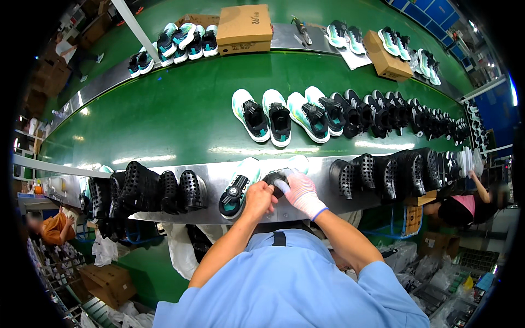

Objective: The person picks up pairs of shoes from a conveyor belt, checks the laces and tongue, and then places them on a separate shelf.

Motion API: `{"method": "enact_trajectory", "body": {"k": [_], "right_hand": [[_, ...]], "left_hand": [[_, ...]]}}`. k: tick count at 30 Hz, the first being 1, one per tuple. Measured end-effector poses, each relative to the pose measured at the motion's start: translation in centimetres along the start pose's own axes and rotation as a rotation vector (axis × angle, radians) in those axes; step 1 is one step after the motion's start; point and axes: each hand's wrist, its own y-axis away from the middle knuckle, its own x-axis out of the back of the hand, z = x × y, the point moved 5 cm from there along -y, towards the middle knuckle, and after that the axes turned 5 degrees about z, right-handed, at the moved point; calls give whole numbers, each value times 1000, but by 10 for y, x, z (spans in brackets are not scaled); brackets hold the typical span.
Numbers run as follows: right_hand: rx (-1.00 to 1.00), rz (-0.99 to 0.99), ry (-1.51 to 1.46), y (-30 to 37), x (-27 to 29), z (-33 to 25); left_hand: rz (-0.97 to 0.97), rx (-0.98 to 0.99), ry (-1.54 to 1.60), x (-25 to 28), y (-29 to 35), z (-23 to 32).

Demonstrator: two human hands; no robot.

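Note:
On the metal ledge stand two white, teal and black sneakers. The left sneaker point(235, 189) shows fully, with a black strap and a round dial on top. Over the right sneaker point(298, 162) my hands hide most of the upper. My bare left hand point(259, 201) is closed, its fingertips pinched at the edge of a black piece point(275, 179) over that shoe. My right hand point(302, 192), in a white glove with pinkish stripes, curls its fingers over the same piece. Whether it is an insert or part of the shoe I cannot tell.
Stacked black perforated shoe inserts point(136, 188) stand left of my hands, and more inserts point(404, 170) stand to the right. Beyond the ledge, several sneakers point(279, 117) line the green belt point(164, 126). A cardboard box point(244, 28) sits on the far ledge. People are at both sides.

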Motion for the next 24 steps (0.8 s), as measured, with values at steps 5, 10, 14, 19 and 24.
{"method": "enact_trajectory", "body": {"k": [5,10,14,19,24], "right_hand": [[4,29,107,-2,-11,-3],[45,112,-130,-2,1,4],[119,166,-198,1,-18,10],[-226,30,-12,-1,-12,2],[21,217,-131,8,-22,10]], "left_hand": [[-33,16,26,1,-4,1],[-43,46,19,-1,-3,-2],[-76,20,10,0,-5,-2],[-63,8,-2,1,-2,-1],[-55,-19,-25,-2,1,4]]}}
